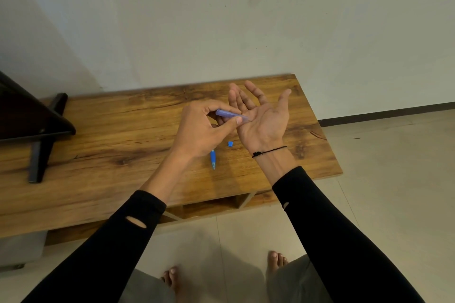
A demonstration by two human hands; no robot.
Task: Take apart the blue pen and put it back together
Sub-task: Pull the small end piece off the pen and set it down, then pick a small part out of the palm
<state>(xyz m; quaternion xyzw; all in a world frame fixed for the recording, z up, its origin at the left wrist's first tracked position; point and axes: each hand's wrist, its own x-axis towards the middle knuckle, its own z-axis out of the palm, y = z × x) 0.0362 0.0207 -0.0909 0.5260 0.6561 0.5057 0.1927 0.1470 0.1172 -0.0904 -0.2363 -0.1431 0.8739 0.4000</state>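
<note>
My left hand [204, 128] pinches a translucent blue pen barrel [230, 115] between thumb and fingers and holds it tilted, with its lower end resting against the palm of my right hand [261, 115]. The right hand is flat, palm up, fingers spread, with nothing gripped in it. On the wooden table [123, 135] below the hands lie a small blue cap piece [230, 143] and the pen's blue tip section with its refill [213, 158], partly hidden under my left wrist.
A dark stand with angled legs [41, 130] sits on the table's left end. The table's right edge and front edge are close to the hands, with tiled floor [381, 179] beyond. A white wall rises behind. My bare feet show below.
</note>
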